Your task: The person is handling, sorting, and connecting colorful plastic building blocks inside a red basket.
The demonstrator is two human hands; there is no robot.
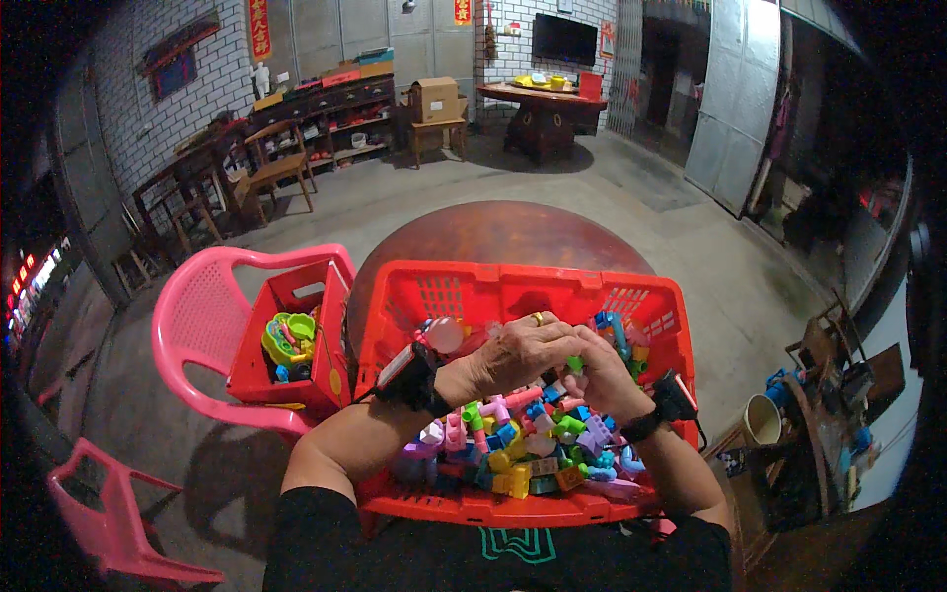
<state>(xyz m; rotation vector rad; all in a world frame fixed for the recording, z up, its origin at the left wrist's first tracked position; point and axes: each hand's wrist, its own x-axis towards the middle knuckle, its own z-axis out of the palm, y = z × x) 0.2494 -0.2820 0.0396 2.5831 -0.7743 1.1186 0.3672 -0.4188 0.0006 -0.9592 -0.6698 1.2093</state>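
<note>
Both of my hands meet above a red plastic crate point(533, 507) full of colourful toy building blocks point(513, 479). My right hand point(609, 380) is closed, with a small green toy block point(574, 365) showing at its fingers. My left hand point(523, 353), with a ring on one finger, curls against the right one. Its fingertips are hidden, so what it grips cannot be made out. Below the hands lie yellow, purple, blue, pink and green blocks in a loose heap. A pale round piece point(444, 334) lies by my left wrist.
The crate stands on a round brown table point(513, 222). To its left, a pink chair point(197, 306) bears a red box point(271, 370) with green and yellow toys. Another pink chair point(118, 513) stands at lower left. A bucket point(762, 420) is at the right.
</note>
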